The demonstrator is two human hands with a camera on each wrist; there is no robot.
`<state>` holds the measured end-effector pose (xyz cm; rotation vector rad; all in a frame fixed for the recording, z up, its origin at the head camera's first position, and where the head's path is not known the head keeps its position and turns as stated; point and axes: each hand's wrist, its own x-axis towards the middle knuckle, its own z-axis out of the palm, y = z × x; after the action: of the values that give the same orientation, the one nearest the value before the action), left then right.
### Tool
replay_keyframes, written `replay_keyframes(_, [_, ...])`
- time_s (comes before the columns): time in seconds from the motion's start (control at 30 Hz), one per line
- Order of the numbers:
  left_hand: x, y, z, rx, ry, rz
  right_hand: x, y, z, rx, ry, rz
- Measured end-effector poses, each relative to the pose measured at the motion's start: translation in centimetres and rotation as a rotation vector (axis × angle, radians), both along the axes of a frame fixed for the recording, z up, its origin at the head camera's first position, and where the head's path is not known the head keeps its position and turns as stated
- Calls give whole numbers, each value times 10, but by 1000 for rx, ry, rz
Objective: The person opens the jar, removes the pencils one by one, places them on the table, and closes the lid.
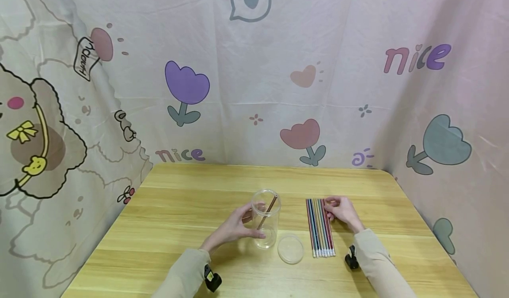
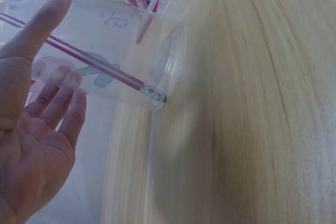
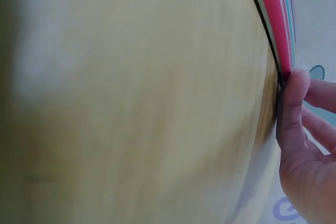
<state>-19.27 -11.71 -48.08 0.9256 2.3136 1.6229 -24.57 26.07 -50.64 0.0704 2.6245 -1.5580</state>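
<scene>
A clear cylindrical jar (image 1: 272,229) stands upright on the table, with one reddish-brown pencil (image 1: 267,213) leaning inside it. My left hand (image 1: 235,226) holds the jar from its left side, thumb in front and fingers behind. In the left wrist view, the pencil's eraser end (image 2: 153,93) is at the jar's bottom. Right of the jar, several coloured pencils (image 1: 320,231) lie side by side, eraser ends toward me. At the far end of the row, my right hand (image 1: 343,210) pinches the outermost red pencil (image 3: 274,14) between thumb and finger.
A clear round lid (image 1: 290,249) lies flat between the jar and the pencil row, close to the jar's base. The wooden table (image 1: 191,187) ends at a printed cloth (image 1: 246,68) behind, with more cloth hanging at both sides.
</scene>
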Motion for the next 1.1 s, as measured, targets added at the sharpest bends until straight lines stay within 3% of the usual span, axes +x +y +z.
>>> replay_keyframes(0.3, [0,0,-1,9,-7,-2,0,1,1,-15,-12,7])
replay_keyframes(0.7, [0,1,0,6,-2,0,-2,0,8,-64,58,8])
replay_keyframes(1.1, [0,0,1,7,-2,1,-4,-13,33,-110,170,30])
